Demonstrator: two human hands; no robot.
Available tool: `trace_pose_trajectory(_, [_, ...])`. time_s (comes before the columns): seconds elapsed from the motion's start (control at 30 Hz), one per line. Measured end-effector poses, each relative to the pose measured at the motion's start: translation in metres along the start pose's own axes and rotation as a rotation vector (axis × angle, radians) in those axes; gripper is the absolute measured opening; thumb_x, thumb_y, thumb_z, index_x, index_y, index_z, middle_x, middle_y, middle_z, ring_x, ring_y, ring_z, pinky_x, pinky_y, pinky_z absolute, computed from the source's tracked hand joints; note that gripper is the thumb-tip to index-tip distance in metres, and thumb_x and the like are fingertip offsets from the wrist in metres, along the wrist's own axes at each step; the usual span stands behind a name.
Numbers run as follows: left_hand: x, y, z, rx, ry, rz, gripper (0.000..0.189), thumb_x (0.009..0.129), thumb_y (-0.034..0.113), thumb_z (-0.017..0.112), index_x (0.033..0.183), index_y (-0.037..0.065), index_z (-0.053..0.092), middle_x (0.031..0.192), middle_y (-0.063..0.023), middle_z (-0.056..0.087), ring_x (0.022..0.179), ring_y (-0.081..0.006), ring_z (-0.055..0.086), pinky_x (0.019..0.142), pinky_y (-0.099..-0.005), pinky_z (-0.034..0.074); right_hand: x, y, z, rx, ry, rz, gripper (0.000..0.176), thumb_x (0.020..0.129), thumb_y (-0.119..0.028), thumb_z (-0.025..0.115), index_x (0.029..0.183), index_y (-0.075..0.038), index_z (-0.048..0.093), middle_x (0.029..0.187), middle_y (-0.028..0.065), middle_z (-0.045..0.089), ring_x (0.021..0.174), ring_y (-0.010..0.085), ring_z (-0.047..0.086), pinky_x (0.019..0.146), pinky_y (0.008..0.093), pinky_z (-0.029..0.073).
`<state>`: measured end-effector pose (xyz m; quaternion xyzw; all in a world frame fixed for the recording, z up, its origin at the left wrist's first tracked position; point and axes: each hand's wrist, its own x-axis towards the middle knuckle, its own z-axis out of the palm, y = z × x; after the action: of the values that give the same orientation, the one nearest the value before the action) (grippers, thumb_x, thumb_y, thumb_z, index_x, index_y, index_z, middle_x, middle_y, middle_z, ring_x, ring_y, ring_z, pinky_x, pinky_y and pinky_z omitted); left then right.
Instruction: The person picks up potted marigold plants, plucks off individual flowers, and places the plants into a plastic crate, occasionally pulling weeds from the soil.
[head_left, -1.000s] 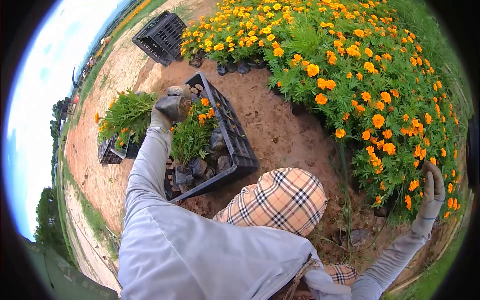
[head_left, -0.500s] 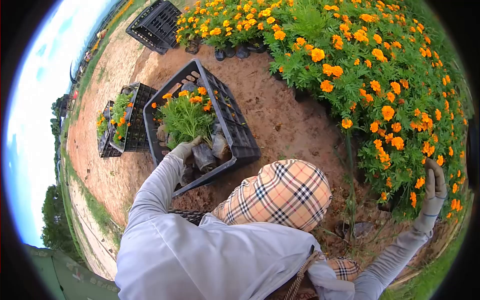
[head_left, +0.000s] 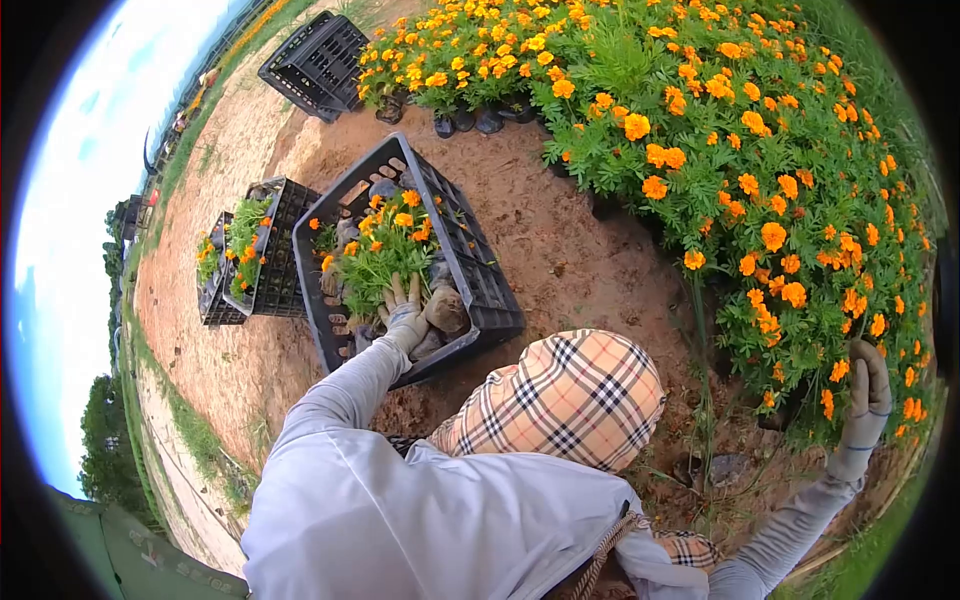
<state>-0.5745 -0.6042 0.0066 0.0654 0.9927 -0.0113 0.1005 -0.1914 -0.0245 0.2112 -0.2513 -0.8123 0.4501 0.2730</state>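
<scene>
Stems could be snapping or blooms bruising if the left hand point(head_left: 404, 318) were pressing harder on the leaves, since the flowering plants point(head_left: 380, 250) are lying crowded together in the crate point(head_left: 497, 308). Soil could also be spilling from a soil-filled bag point(head_left: 447, 309), as it is leaning loosely beside the hand near the crate's rim. The crate itself is tilting in this view, though the curved lens may be causing that.

The gloved left hand is spreading its fingers well apart, lying over the lower leaves among the bags, and is not visibly gripping anything. Whether its palm is touching a bag is not showing.

The right hand point(head_left: 866, 392), also gloved, is holding its fingers upright and slightly curved, with the hand loosely open and nothing showing in it. It is hovering beside the orange flowers point(head_left: 800, 270); whether it is brushing the leaves I cannot tell.
</scene>
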Motion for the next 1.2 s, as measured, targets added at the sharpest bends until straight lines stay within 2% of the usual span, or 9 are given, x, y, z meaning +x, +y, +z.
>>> trace_pose_trajectory(0.17, [0.035,0.006,0.024,0.054,-0.077,-0.12,0.069,0.085,0.053,0.04,0.142,0.018,0.019,0.15,-0.0099,0.003,0.134,-0.044,0.007,0.102,-0.0616,0.015,-0.003,-0.011,0.009,0.08,0.025,0.036,0.024,0.091,-0.008,0.05,0.113,-0.001,0.056,0.111,0.0069,0.058,0.103,0.0143,0.053,0.092,0.0268,0.04])
trace_pose_trajectory(0.47, [-0.059,0.048,-0.103,0.168,0.238,0.309,0.069,0.082,0.048,0.052,0.14,0.018,0.028,0.147,-0.019,0.011,0.132,-0.0409,0.017,0.104,-0.0522,0.021,-0.014,0.022,-0.044,-0.024,0.011,-0.054,0.027,0.092,-0.006,0.045,0.117,0.0,0.053,0.12,0.0092,0.053,0.109,0.0171,0.052,0.096,0.0295,0.04])
trace_pose_trajectory(0.57, [-0.021,0.035,-0.02,-0.018,-0.115,0.196,0.082,0.082,0.052,0.051,0.144,0.018,0.01,0.147,-0.022,0.004,0.134,-0.043,0.003,0.107,-0.0516,0.009,-0.009,0.027,-0.041,-0.068,0.01,-0.041,0.027,0.092,-0.006,0.046,0.117,0.0,0.053,0.118,0.009,0.054,0.108,0.0164,0.052,0.095,0.0288,0.04])
trace_pose_trajectory(0.73, [0.005,0.021,0.002,-0.105,-0.153,0.146,0.086,0.081,0.058,0.048,0.144,0.027,0.0,0.149,-0.0167,-0.002,0.136,-0.0387,-0.002,0.107,-0.0514,0.014,-0.013,-0.001,-0.031,-0.039,0.053,-0.083,0.025,0.091,-0.007,0.049,0.113,-0.001,0.056,0.112,0.0074,0.057,0.101,0.0147,0.054,0.089,0.0275,0.043])
trace_pose_trajectory(0.9, [0.029,0.021,-0.013,0.232,-0.321,0.211,0.092,0.08,0.054,0.049,0.143,0.017,-0.007,0.145,-0.0277,-0.001,0.132,-0.0482,0.002,0.108,-0.0472,0.011,-0.039,-0.024,-0.075,-0.026,0.327,-0.046,0.028,0.087,-0.012,0.057,0.112,-0.001,0.057,0.101,0.0038,0.061,0.091,0.0097,0.056,0.08,0.0224,0.044])
trace_pose_trajectory(0.97, [0.067,0.027,-0.063,0.333,-0.658,0.348,0.072,0.08,0.052,0.051,0.136,0.011,0.034,0.123,-0.0226,0.051,0.118,-0.0328,0.047,0.096,-0.0366,0.038,-0.063,0.012,-0.122,0.136,0.547,-0.039,0.035,0.09,-0.016,0.055,0.12,0.0,0.052,0.112,0.0079,0.059,0.099,0.014,0.056,0.087,0.0266,0.044])
trace_pose_trajectory(1.0, [0.024,0.1,-0.128,0.769,-0.347,0.304,0.055,0.08,0.051,0.052,0.115,0.009,0.059,0.101,-0.0177,0.063,0.101,-0.0295,0.059,0.087,-0.0362,0.045,-0.082,0.026,-0.142,0.199,0.711,0.057,0.035,0.091,-0.019,0.053,0.12,-0.001,0.052,0.109,0.0078,0.06,0.095,0.0128,0.058,0.083,0.0256,0.046])
trace_pose_trajectory(1.1, [-0.027,0.212,-0.203,0.6,-0.063,0.642,0.042,0.082,0.044,0.053,0.098,0.008,0.066,0.094,-0.016,0.064,0.092,-0.0305,0.061,0.081,-0.0397,0.046,-0.148,0.112,-0.194,0.314,1.164,0.311,0.033,0.09,-0.029,0.055,0.107,-0.002,0.06,0.092,0.0046,0.065,0.082,0.0106,0.061,0.07,0.0213,0.048])
trace_pose_trajectory(1.2, [-0.092,0.325,-0.209,0.377,0.05,1.175,0.029,0.083,0.034,0.055,0.089,0.007,0.065,0.081,-0.0131,0.064,0.081,-0.0305,0.061,0.073,-0.0387,0.048,-0.219,0.238,-0.196,-0.009,1.202,0.543,0.026,0.083,-0.026,0.062,0.096,-0.005,0.065,0.083,0.0052,0.066,0.075,0.0129,0.061,0.069,0.0253,0.048])
